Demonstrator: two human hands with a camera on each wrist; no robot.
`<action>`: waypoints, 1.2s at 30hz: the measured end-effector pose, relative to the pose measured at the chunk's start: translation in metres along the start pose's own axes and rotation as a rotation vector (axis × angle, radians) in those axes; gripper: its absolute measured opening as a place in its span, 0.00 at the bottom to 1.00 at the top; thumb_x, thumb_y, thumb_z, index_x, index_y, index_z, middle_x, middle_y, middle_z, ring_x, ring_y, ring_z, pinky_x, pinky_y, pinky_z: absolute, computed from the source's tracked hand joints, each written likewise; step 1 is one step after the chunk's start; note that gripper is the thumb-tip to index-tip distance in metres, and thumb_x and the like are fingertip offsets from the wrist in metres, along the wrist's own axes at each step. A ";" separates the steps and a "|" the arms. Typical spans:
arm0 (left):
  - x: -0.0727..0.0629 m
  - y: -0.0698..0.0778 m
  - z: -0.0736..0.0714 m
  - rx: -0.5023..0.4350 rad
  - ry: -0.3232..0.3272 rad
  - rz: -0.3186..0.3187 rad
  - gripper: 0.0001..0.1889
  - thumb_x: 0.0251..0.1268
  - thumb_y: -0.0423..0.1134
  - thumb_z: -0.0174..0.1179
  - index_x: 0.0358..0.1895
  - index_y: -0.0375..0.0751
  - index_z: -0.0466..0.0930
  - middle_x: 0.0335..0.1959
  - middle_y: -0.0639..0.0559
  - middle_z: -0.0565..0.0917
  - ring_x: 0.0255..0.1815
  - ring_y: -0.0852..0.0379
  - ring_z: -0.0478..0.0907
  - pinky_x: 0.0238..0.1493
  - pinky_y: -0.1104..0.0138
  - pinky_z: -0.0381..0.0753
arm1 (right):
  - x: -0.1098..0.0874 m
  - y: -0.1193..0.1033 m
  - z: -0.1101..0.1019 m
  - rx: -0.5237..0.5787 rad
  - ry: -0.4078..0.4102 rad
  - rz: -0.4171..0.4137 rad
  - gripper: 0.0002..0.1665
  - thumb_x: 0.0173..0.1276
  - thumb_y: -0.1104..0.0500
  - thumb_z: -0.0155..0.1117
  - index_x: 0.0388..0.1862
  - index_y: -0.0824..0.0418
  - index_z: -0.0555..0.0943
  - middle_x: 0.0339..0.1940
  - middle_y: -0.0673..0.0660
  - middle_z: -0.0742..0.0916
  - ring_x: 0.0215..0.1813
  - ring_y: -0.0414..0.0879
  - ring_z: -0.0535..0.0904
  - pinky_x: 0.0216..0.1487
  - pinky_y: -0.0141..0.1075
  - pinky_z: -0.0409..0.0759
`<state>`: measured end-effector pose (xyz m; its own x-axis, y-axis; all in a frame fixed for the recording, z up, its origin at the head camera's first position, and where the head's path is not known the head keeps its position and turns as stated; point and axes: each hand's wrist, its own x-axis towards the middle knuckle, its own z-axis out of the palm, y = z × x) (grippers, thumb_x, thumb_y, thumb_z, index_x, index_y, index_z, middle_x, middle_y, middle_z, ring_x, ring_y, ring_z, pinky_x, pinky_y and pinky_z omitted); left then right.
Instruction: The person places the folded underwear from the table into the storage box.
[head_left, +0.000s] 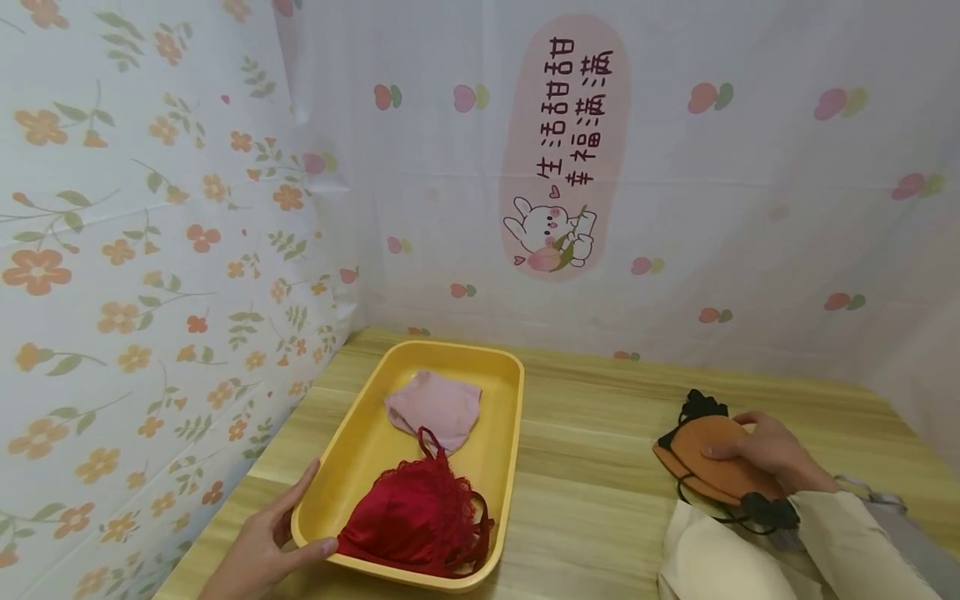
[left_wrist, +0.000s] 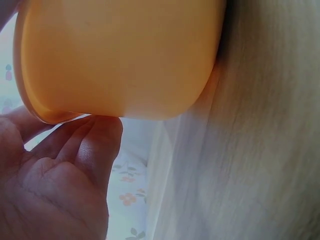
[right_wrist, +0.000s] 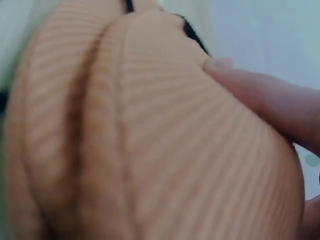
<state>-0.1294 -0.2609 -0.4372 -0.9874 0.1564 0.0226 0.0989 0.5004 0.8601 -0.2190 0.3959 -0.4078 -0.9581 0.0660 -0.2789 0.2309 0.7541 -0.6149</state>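
My left hand (head_left: 258, 537) holds the near left corner of a yellow plastic basin (head_left: 360, 467), thumb at the front rim and fingers along the side. In the left wrist view, its fingers touch the basin's outer wall (left_wrist: 125, 55) below the rim. Inside the basin lie a folded pink pair of underpants (head_left: 435, 408) and, nearer, a red satin bra (head_left: 397, 517) with lace edging. On the right, my right hand (head_left: 776, 454) pinches an orange-brown bra (head_left: 701, 437) with black lace and straps. Its ribbed cups (right_wrist: 175, 150) fill the right wrist view, stacked together.
A cream bra (head_left: 720, 562) lies below the right hand, partly cut off by the frame. Grey fabric (head_left: 915, 533) shows beyond the right sleeve. The wood-grain table (head_left: 585, 467) meets a printed curtain (head_left: 435, 217) at the back and a floral one (head_left: 150, 292) on the left.
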 end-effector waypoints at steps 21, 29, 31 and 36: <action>0.001 0.002 0.000 -0.035 -0.008 0.014 0.47 0.65 0.37 0.68 0.82 0.45 0.48 0.79 0.29 0.57 0.59 0.86 0.65 0.49 0.79 0.80 | -0.005 0.004 -0.008 0.398 -0.064 -0.042 0.51 0.73 0.48 0.63 0.83 0.59 0.46 0.72 0.80 0.62 0.50 0.47 0.81 0.49 0.45 0.85; 0.000 0.001 0.001 -0.030 -0.010 -0.011 0.47 0.65 0.39 0.68 0.82 0.48 0.49 0.79 0.31 0.56 0.61 0.88 0.61 0.49 0.78 0.80 | -0.005 0.000 -0.004 0.631 -0.095 -0.071 0.34 0.75 0.54 0.62 0.73 0.36 0.61 0.56 0.46 0.76 0.47 0.35 0.83 0.49 0.41 0.86; 0.000 0.001 0.001 -0.014 -0.008 -0.016 0.46 0.66 0.40 0.68 0.82 0.49 0.49 0.79 0.32 0.56 0.62 0.88 0.59 0.49 0.79 0.79 | -0.005 -0.003 -0.003 0.686 -0.105 -0.090 0.32 0.75 0.56 0.62 0.71 0.36 0.62 0.52 0.40 0.78 0.48 0.35 0.83 0.48 0.41 0.86; 0.001 0.002 0.000 -0.013 -0.018 -0.026 0.47 0.66 0.40 0.67 0.82 0.47 0.48 0.79 0.32 0.57 0.60 0.87 0.63 0.50 0.81 0.77 | -0.006 -0.013 -0.004 0.763 -0.118 -0.139 0.28 0.76 0.59 0.60 0.67 0.35 0.65 0.47 0.35 0.81 0.47 0.36 0.84 0.46 0.39 0.86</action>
<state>-0.1304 -0.2596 -0.4356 -0.9872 0.1592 -0.0088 0.0719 0.4935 0.8668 -0.2173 0.3882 -0.3953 -0.9722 -0.0983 -0.2126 0.2041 0.0896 -0.9748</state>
